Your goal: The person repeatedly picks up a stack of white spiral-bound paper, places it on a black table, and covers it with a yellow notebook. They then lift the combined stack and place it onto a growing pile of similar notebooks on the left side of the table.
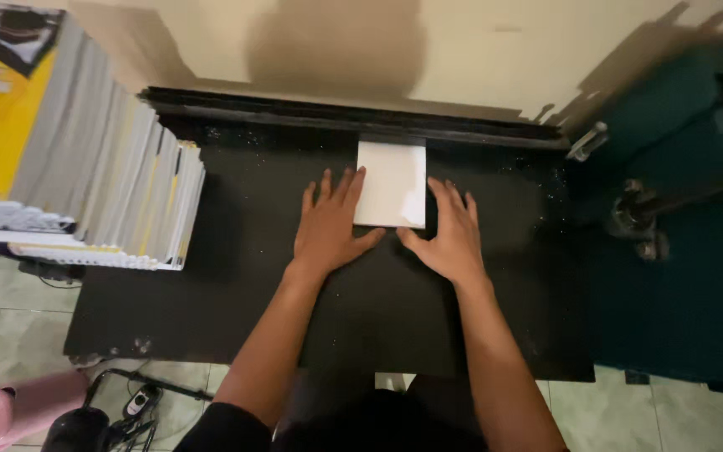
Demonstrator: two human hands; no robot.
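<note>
Keep both flat, open hands, left and right, holding nothing, snug beside white paper stack at black table's back edge.

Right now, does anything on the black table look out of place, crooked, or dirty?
Small pale specks are scattered over the black table, mostly near its back edge. The white paper stack lies straight between the left hand and right hand. The pile of books leans slightly.
</note>
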